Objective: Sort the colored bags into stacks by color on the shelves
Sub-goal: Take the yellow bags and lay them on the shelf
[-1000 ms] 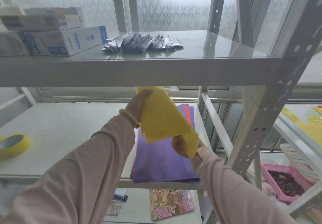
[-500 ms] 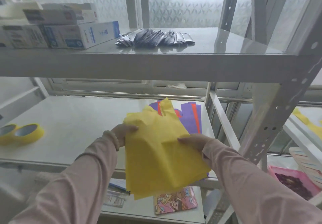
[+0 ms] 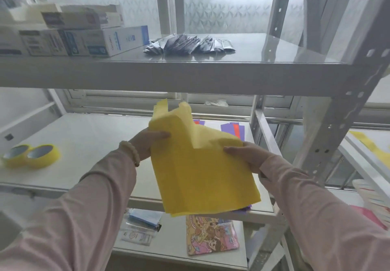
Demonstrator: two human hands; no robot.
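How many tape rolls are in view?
2. Both lie on the middle shelf at its left end, side by side: left roll, right roll. More may sit out of view.

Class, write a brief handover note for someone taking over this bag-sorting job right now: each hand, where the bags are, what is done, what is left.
Left hand: pinches the left edge of the yellow bags.
Right hand: pinches their right edge.
The bundle is held above the middle shelf, over purple bags with a red bag among them.
Done: yellows gathered in one bundle.
Left: set them down as their own stack, then part red from purple.
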